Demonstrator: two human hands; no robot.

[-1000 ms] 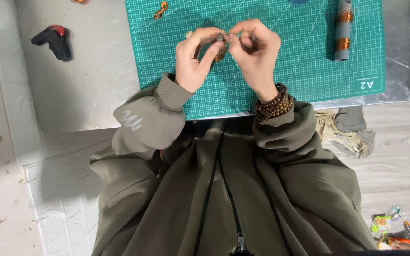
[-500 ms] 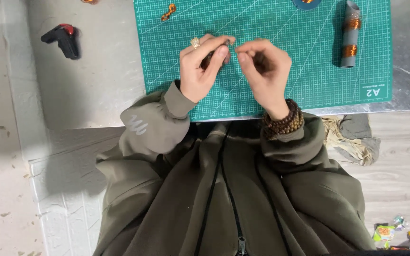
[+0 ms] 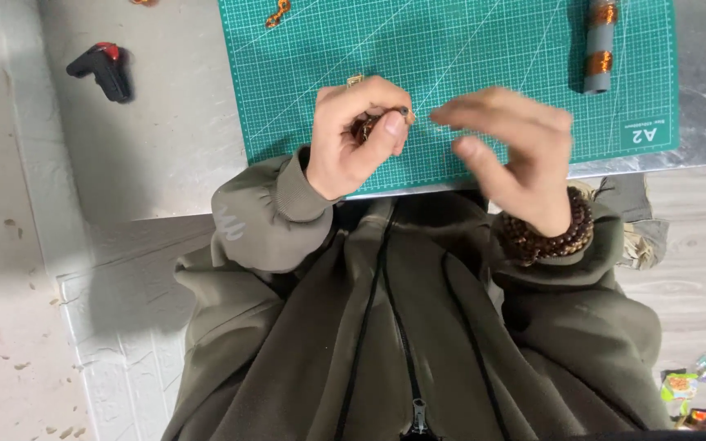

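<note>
My left hand (image 3: pixel 355 135) is closed around a small dark brownish piece (image 3: pixel 367 127), pinched between thumb and fingers above the green cutting mat (image 3: pixel 484 49). My right hand (image 3: pixel 510 152) hovers just to the right of it with fingers spread and blurred; I cannot make out anything in it. A brown bead bracelet (image 3: pixel 551 238) circles my right wrist. Both hands are above the mat's near edge, over my olive jacket.
A grey rod with two copper wire windings (image 3: pixel 600 42) lies at the mat's far right. A small twisted copper piece (image 3: pixel 276 14) rests at the mat's top left. A black and red tool (image 3: pixel 105 69) lies on the grey table at left. Coloured wrappers (image 3: pixel 694 394) litter the floor.
My right hand has come away from the small piece and spread its fingers. My left hand keeps its pinch. Both hands have shifted slightly toward the mat's near edge.
</note>
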